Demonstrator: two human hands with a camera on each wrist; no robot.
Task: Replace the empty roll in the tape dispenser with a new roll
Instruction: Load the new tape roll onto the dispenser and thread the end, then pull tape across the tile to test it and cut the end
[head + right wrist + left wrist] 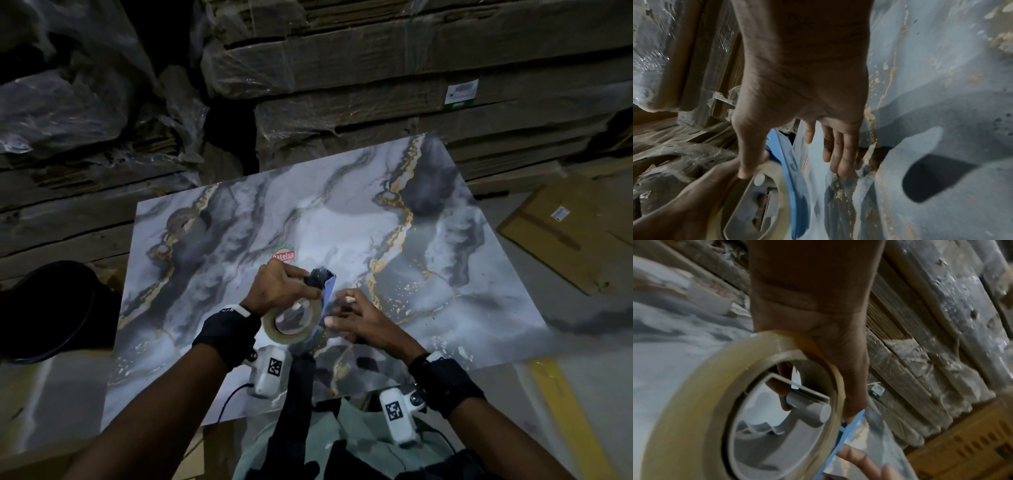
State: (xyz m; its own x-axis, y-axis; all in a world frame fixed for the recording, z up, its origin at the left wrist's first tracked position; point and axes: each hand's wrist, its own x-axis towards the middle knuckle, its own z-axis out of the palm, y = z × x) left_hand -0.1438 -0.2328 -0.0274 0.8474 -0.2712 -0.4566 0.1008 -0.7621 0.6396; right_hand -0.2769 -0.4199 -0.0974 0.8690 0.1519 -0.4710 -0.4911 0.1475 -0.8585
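The tape dispenser (327, 291), with a blue side plate and black handle, is held upright over the marble-patterned tabletop (445, 274). A new roll of clear tape (291, 322) sits on its grey hub (777, 418). My left hand (281, 287) grips the dispenser's top end by the black roller, and its palm lies against the roll (684, 402). My right hand (352, 315) is beside the blue plate (789, 170), fingers (838, 151) straight, thumb against the roll's edge. The empty brown core (181, 221) lies at the far left of the tabletop.
Stacks of plastic-wrapped flat cardboard (376, 85) rise close behind the tabletop. A dark round object (51, 308) sits to the left. A flat cardboard box (565, 233) lies on the floor to the right. A red sticker (283, 255) marks the tabletop's middle.
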